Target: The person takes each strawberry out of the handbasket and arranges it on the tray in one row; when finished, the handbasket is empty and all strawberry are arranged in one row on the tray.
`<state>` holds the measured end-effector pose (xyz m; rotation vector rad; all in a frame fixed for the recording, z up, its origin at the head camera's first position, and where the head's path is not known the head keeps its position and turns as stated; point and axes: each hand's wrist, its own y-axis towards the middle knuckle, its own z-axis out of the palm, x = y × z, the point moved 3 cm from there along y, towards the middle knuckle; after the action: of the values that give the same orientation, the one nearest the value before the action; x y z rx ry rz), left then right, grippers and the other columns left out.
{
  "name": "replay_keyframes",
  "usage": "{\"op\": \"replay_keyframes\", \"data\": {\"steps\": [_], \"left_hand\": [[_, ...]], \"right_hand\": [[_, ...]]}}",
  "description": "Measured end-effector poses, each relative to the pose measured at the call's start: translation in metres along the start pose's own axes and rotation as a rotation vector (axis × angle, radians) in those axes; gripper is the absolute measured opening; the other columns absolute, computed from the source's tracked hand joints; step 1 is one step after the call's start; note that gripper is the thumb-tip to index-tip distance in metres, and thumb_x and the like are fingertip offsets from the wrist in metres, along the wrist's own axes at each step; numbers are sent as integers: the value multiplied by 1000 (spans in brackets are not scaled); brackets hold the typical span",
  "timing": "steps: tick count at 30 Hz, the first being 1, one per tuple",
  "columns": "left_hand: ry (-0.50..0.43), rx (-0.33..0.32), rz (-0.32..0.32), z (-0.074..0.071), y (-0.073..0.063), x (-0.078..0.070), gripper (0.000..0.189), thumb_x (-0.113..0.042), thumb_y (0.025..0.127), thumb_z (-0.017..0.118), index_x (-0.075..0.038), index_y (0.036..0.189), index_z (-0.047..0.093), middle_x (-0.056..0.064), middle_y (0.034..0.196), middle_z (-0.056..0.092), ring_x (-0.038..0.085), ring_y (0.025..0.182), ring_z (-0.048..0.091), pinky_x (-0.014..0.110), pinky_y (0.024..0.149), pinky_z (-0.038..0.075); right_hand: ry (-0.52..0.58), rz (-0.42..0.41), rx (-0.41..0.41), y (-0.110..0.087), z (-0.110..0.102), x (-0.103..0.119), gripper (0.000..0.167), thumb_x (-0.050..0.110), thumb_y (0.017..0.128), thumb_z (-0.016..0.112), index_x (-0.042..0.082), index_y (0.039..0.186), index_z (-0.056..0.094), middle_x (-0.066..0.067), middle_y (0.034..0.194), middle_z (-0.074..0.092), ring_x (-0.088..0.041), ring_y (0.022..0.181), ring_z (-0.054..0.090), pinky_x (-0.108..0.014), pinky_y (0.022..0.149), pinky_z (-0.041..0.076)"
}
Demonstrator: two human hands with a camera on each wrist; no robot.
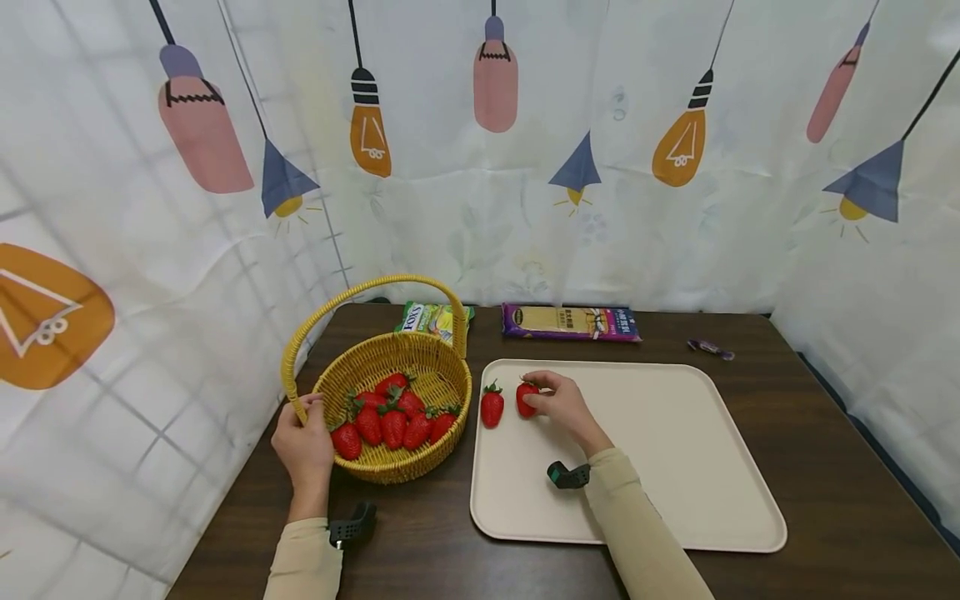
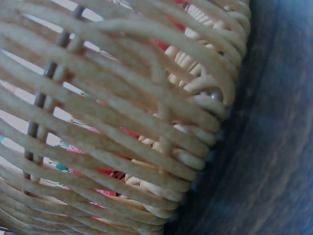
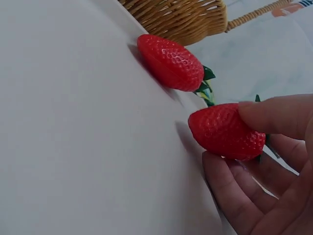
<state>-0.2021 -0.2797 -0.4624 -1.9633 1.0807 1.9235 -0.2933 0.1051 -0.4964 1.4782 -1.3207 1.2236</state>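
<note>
My left hand grips the yellow wicker basket at its left side, where the handle meets the rim. Several red strawberries with green leaves lie inside. The left wrist view shows the basket's woven wall close up; the hand is out of that view. Over the left part of the cream tray, my right hand pinches a strawberry between thumb and fingers. Another strawberry lies on the tray just left of it.
Behind the basket lies a green FOX'S candy bag. A purple and yellow packet lies at the back of the dark wooden table. One small wrapped purple candy is at the back right. A patterned curtain surrounds the table.
</note>
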Motion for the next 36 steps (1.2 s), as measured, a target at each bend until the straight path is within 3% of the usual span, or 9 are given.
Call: {"op": "replay_keyframes", "data": {"steps": [6, 9, 19, 26, 36], "left_hand": [[3, -2, 5, 1, 1, 3, 24, -18, 96, 56, 3, 94, 67, 13, 102, 71, -2, 79, 53, 24, 67, 37], [2, -2, 9, 1, 1, 3, 23, -18, 96, 56, 2, 93, 67, 13, 102, 70, -2, 79, 54, 23, 67, 37], [2, -6, 13, 1, 1, 4, 24, -19, 96, 57, 3, 93, 68, 9, 99, 69, -1, 78, 55, 21, 65, 38], [4, -6, 22, 1, 2, 3, 22, -16, 96, 56, 3, 92, 67, 13, 101, 69, 1, 74, 53, 22, 63, 36], [1, -1, 29, 1, 2, 3, 23, -15, 96, 56, 5, 92, 67, 13, 100, 69, 1, 74, 52, 21, 63, 36]], "right_hand": [[-167, -7, 7, -2, 0, 0, 30, 13, 84, 75, 12, 114, 72, -5, 107, 69, -19, 85, 62, -29, 65, 51], [-196, 1, 12, -3, 1, 1, 29, 14, 84, 75, 12, 113, 73, -6, 107, 70, -19, 84, 61, -29, 65, 52], [-171, 11, 19, -4, 3, 0, 30, 11, 84, 76, 11, 114, 73, -9, 109, 69, -16, 78, 65, -31, 63, 54], [-193, -2, 14, -3, 5, -1, 30, 11, 84, 76, 12, 114, 72, -7, 109, 70, -15, 77, 64, -30, 62, 54], [-163, -35, 66, -3, 8, -4, 31, 12, 84, 75, 11, 115, 71, -9, 111, 70, -16, 80, 66, -31, 64, 54]]}}
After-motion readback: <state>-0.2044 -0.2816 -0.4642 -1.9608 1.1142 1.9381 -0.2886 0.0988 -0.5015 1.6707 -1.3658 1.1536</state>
